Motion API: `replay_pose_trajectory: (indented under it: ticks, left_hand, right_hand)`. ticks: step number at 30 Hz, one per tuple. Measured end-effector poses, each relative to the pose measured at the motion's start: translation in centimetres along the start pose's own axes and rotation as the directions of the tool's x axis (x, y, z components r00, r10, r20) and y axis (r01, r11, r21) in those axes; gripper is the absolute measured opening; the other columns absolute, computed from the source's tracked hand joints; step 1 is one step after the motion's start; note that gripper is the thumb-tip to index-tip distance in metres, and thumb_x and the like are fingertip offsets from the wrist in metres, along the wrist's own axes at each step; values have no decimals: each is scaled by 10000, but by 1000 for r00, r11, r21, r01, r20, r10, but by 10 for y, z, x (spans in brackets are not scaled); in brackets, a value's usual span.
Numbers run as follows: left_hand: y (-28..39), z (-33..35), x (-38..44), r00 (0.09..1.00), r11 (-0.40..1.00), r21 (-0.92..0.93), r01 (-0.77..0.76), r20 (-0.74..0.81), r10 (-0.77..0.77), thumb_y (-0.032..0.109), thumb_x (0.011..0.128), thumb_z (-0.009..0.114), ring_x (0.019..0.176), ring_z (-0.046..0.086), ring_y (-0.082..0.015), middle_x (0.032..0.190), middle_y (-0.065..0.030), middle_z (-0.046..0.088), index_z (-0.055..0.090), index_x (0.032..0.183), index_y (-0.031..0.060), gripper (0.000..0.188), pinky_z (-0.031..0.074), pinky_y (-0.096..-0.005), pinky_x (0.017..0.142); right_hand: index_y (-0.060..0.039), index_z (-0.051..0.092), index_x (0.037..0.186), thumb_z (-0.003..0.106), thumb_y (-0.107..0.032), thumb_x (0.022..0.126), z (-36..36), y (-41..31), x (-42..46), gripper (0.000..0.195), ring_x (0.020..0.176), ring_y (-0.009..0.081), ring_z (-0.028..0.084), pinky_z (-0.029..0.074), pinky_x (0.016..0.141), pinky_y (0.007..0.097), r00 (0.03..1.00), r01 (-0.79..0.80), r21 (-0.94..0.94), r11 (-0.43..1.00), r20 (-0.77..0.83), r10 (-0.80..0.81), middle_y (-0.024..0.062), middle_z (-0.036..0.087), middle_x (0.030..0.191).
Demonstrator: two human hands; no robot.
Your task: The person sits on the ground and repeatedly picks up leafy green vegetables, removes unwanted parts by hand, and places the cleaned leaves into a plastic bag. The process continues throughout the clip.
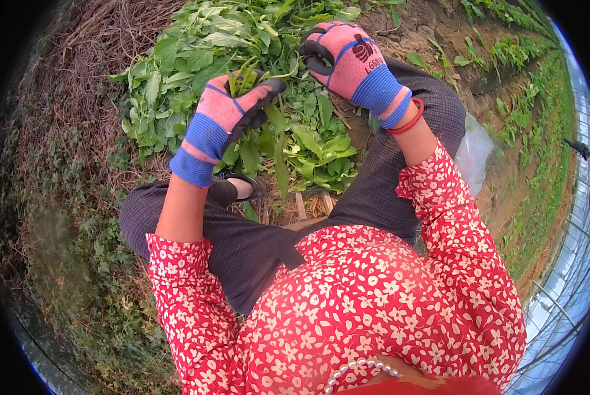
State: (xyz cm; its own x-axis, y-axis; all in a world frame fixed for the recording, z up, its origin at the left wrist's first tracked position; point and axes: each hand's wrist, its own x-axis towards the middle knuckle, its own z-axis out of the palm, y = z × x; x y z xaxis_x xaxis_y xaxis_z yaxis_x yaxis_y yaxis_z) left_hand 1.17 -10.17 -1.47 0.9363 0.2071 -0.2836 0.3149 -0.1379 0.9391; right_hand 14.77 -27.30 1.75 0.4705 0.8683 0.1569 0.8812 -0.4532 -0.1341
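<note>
My left hand (221,106), in a pink and blue knitted glove with dark coated fingers, grips a bunch of leafy greens (244,81). The cut stem ends poke up above the fist, and long leaves (279,153) hang below it. Level with it on the right is my right hand (346,61), gloved the same way, its fingers curled inward. A thin pale stem runs from the bunch towards those fingertips; whether they pinch it is hidden. Beneath and beyond both hands spreads a large heap of loose green leaves (191,59).
Dry stalks (112,34) and low weeds (102,276) cover the left side. By my right knee lies a clear plastic bag (474,150). Crop rows (536,108) run along a plastic-film wall (566,296) on the right. Wooden slats (301,206) show between my legs, near a dark shoe (256,188).
</note>
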Motion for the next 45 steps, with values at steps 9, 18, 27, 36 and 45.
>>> replay_pose_trajectory:
  ticks: [9,18,27,36,45]
  left_hand:
    - [-19,6,10,992,989,-83,-122,-42,119,288,731,715,572,566,-88,716,-40,639,645,875,18,314,469,-241,533]
    - [-18,-1,12,991,981,151,-123,-25,128,352,735,704,618,611,-118,737,-65,657,642,912,18,383,486,-253,569]
    - [-9,-16,19,971,965,108,-239,14,239,219,815,615,676,585,-166,793,-75,633,597,1023,21,288,476,-281,622]
    - [-3,-27,19,973,967,159,-200,-78,215,154,815,610,685,546,-79,766,-36,642,632,911,-8,190,455,-245,638]
    - [7,-33,30,899,903,-46,-426,-134,417,94,837,571,779,568,-87,899,-33,644,598,1011,-14,207,463,-233,715]
  right_hand:
    - [-157,612,1063,666,-222,699,-12,-25,2,373,1083,262,513,307,1009,449,937,337,-83,938,-73,-343,53,583,1094]
    - [-144,639,856,661,-248,685,-5,-31,3,202,945,266,557,486,727,404,969,248,-195,949,31,-246,74,595,930]
    - [-133,595,769,580,-198,638,-10,-35,23,148,843,243,545,318,963,472,900,405,-211,890,-81,-428,52,529,743]
    - [-67,556,657,625,-208,638,8,-36,37,158,681,292,548,429,674,394,892,397,-25,918,-226,-392,113,516,644]
    - [-1,575,670,631,-140,758,32,-28,52,173,527,45,446,392,476,230,975,-45,938,344,-34,218,-32,527,575]
